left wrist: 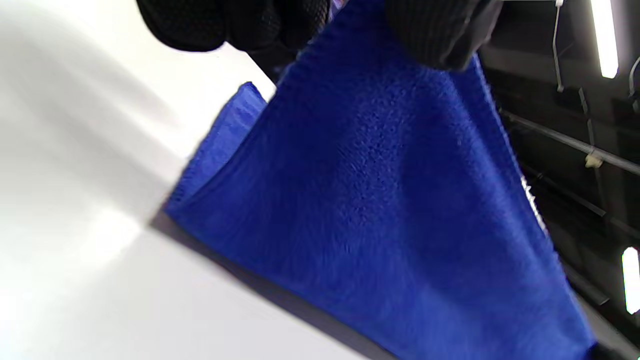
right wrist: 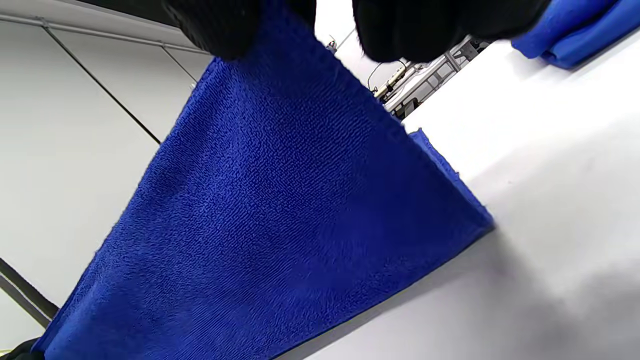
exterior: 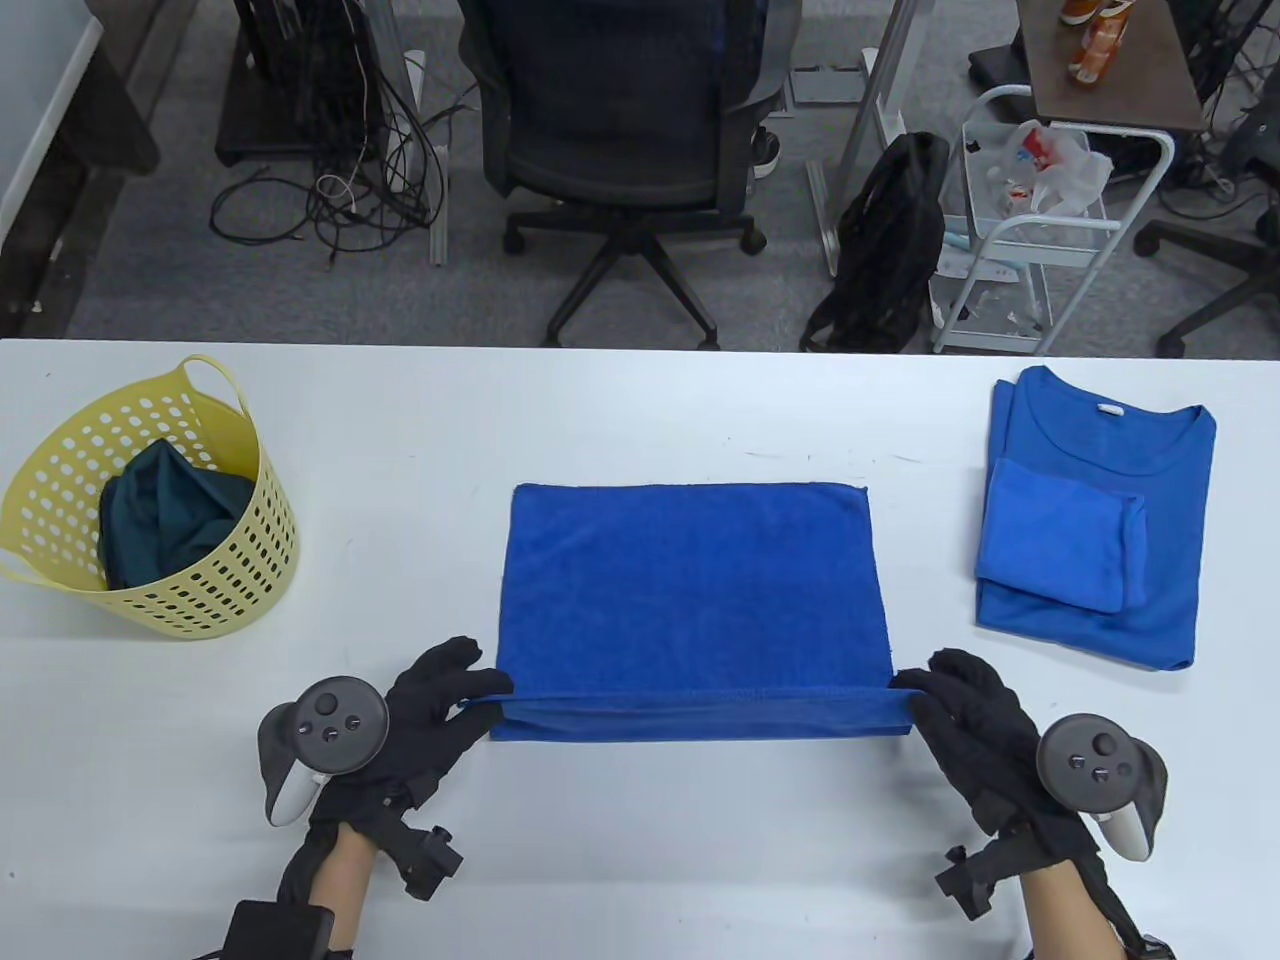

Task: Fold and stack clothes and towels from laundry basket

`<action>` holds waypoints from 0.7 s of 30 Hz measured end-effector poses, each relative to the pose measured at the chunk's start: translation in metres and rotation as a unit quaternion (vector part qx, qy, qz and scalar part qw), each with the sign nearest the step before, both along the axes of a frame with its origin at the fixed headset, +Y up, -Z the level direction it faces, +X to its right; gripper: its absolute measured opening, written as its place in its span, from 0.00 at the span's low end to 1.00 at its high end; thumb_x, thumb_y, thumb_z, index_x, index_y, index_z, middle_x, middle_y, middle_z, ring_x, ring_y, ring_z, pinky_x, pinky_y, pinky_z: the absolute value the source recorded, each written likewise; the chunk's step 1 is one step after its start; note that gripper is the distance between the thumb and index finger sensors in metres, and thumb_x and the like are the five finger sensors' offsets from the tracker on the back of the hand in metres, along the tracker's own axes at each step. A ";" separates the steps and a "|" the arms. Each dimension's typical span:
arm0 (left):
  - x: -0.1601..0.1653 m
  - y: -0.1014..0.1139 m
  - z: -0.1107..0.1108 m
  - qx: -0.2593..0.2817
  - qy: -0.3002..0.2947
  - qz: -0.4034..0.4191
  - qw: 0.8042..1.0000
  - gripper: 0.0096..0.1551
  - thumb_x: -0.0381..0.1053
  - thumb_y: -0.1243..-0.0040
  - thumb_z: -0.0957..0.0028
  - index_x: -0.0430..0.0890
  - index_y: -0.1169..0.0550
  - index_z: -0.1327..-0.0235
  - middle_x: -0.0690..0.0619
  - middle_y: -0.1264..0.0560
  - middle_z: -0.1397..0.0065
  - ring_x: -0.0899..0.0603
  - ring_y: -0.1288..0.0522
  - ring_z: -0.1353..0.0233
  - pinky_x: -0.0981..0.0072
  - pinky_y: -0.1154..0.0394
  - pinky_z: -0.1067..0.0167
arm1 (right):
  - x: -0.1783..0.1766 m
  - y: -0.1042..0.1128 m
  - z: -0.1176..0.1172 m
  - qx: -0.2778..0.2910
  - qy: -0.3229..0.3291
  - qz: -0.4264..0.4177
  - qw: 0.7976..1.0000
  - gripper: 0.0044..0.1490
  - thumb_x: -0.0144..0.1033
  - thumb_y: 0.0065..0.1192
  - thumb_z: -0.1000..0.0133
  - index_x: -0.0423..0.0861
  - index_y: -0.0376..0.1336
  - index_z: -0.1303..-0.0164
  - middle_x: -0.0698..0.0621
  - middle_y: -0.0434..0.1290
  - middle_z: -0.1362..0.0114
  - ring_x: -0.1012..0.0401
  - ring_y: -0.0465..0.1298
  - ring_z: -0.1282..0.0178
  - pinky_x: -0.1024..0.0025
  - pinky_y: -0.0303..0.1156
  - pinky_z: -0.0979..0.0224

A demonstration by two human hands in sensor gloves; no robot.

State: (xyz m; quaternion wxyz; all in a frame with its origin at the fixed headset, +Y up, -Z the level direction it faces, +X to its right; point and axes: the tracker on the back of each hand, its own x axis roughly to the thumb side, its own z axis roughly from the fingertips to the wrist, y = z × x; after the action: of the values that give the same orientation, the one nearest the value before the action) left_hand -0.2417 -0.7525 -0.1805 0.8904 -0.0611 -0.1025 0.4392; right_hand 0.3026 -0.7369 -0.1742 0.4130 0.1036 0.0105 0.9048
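Near the front edge of the bench (exterior: 640,860), midway along it, the towel (exterior: 690,580) lay spread flat while the left hand (exterior: 420,720) and right hand (exterior: 975,730) each held one near corner raised, the fingers (left wrist: 440,35) pinching the cloth in both wrist views. To fold it well, I judged both corners should travel together toward the far edge, kept level and taut so the hem landed square on the far hem. Uneven pull would likely skew the fold; the basket (exterior: 60,480) waited at the left, the folded shirt (exterior: 1100,470) at the right.
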 end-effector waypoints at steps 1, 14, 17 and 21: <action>-0.001 -0.001 0.000 0.007 0.003 0.018 1.000 0.26 0.60 0.41 0.41 0.56 0.22 0.31 0.41 0.36 0.12 0.31 0.33 0.18 0.39 0.30 0.27 | 0.000 0.000 -0.001 0.006 0.006 -0.002 1.000 0.31 0.43 0.45 0.28 0.42 0.64 0.20 0.24 0.44 0.12 0.31 0.50 0.23 0.27 0.49 0.26; 0.003 -0.020 -0.007 -0.057 -0.050 0.082 0.994 0.27 0.59 0.49 0.35 0.51 0.27 0.27 0.45 0.15 0.33 0.44 0.11 0.43 0.54 0.14 0.45 | 0.009 -0.033 -0.015 -0.072 0.057 -0.167 0.982 0.30 0.39 0.45 0.28 0.36 0.62 0.23 0.29 0.71 0.27 0.50 0.82 0.42 0.49 0.78 0.37; 0.003 -0.017 -0.005 -0.113 -0.109 0.086 0.984 0.26 0.58 0.47 0.34 0.46 0.24 0.29 0.48 0.12 0.40 0.48 0.10 0.50 0.58 0.13 0.51 | 0.010 -0.028 -0.013 -0.099 0.065 -0.158 0.980 0.28 0.36 0.47 0.29 0.32 0.62 0.25 0.31 0.78 0.38 0.57 0.85 0.53 0.57 0.82 0.46; 0.005 0.012 0.010 -0.138 -0.201 0.148 0.958 0.26 0.57 0.46 0.33 0.44 0.24 0.29 0.46 0.12 0.40 0.47 0.09 0.51 0.58 0.13 0.52 | 0.015 0.003 0.003 -0.123 0.126 -0.163 0.971 0.27 0.34 0.48 0.28 0.31 0.61 0.25 0.34 0.80 0.42 0.59 0.85 0.57 0.59 0.83 0.50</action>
State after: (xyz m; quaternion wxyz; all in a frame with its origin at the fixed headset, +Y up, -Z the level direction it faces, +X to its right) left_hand -0.2368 -0.7407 -0.1710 0.7594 -0.2546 -0.2259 0.5545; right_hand 0.3171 -0.7335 -0.1709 0.5598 0.1660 0.1564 0.7966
